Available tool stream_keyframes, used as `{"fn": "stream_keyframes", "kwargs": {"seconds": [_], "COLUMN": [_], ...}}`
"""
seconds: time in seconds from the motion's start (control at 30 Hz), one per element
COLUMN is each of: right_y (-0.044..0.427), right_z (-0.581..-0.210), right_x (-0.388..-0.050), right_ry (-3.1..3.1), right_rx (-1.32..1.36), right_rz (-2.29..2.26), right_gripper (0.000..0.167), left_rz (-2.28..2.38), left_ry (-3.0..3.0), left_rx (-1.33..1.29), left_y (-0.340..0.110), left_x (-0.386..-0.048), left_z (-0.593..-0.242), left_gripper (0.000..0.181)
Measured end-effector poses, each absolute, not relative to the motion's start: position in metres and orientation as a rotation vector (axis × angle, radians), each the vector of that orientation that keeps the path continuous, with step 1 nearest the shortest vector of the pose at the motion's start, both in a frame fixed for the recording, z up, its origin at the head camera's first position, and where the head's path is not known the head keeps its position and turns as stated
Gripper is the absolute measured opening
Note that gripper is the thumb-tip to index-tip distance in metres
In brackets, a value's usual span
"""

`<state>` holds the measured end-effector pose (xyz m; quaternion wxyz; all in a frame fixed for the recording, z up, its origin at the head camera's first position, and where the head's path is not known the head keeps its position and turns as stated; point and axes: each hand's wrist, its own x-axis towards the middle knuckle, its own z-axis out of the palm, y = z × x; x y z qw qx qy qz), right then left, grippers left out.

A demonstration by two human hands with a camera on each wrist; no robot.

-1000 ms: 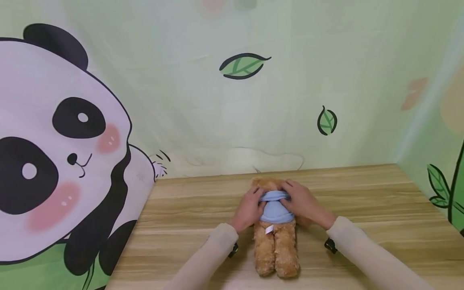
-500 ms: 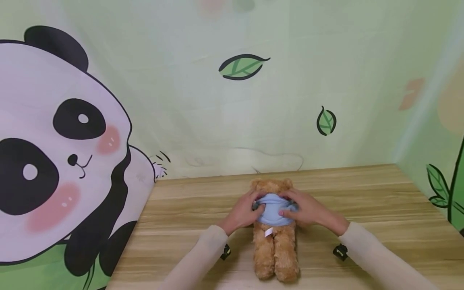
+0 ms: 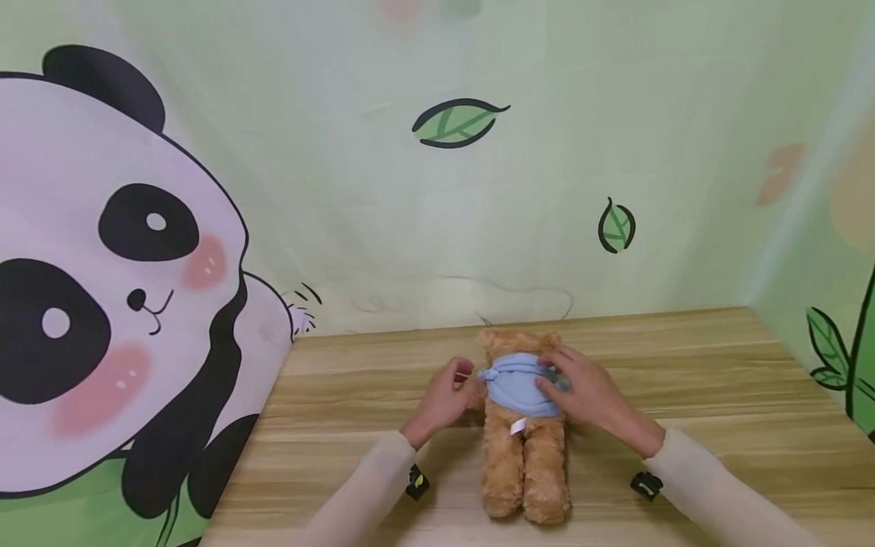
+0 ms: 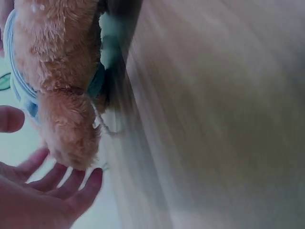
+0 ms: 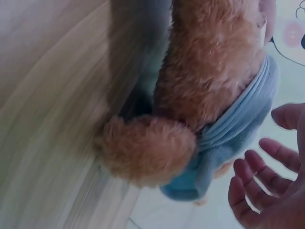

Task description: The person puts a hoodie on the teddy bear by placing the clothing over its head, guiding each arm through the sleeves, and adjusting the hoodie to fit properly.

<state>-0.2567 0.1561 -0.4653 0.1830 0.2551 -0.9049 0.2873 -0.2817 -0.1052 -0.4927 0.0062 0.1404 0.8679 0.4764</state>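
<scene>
A brown plush bear [image 3: 525, 471] lies on the table in the head view, legs toward me, its face out of sight. It wears a light blue shirt [image 3: 521, 386], and a small white tag [image 3: 517, 427] shows below the hem. My left hand [image 3: 446, 396] is beside the bear's left-side arm, thumb and fingers apart. In the left wrist view its fingers [image 4: 88, 188] spread around the end of the furry paw [image 4: 71, 133]. Over the shirt's right side is my right hand [image 3: 589, 391]; in the right wrist view its loosely bent fingers [image 5: 271, 179] hold nothing.
The bear rests on a wood-grain table [image 3: 342, 410]. Behind it hangs a pale green backdrop [image 3: 355, 197] with a large printed panda [image 3: 157, 304] on the left and printed leaves. A black wrist device [image 3: 417, 482] sits under each sleeve.
Both hands were on the shirt, thumbs on its back. The left hand has come off to the left, and the right has loosened. The bear has shifted slightly rightward and away.
</scene>
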Motion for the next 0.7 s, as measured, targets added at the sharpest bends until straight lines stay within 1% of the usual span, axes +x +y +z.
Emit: {"fn": "stream_keyframes", "kwargs": {"seconds": [0.1,0.27,0.37,0.53,0.7], "right_y": [0.154,0.150,0.147,0.146,0.145], "right_z": [-0.462,-0.460,-0.461,-0.461,-0.461], "right_x": [-0.253,-0.249,-0.248,-0.249,-0.249], "right_ry": [-2.615,-2.695,-2.703,-2.689,-2.719], "right_rx": [0.659,0.633,0.631,0.612,0.616], "right_rz": [0.797,0.803,0.826,0.866,0.892], "right_gripper": [0.028,0.040,0.043,0.043,0.058], "left_rz": [1.483,1.632,1.694,1.777,1.879], "left_ry": [2.624,2.247,2.058,1.948,1.803], "left_rx": [0.323,0.171,0.123,0.145,0.183], "left_y": [-0.106,-0.101,-0.099,-0.099,-0.097], "left_x": [-0.281,-0.283,-0.284,-0.285,-0.284], "left_z": [-0.496,-0.504,-0.510,-0.513,-0.511], "left_gripper": [0.045,0.058,0.054,0.045,0.044]}}
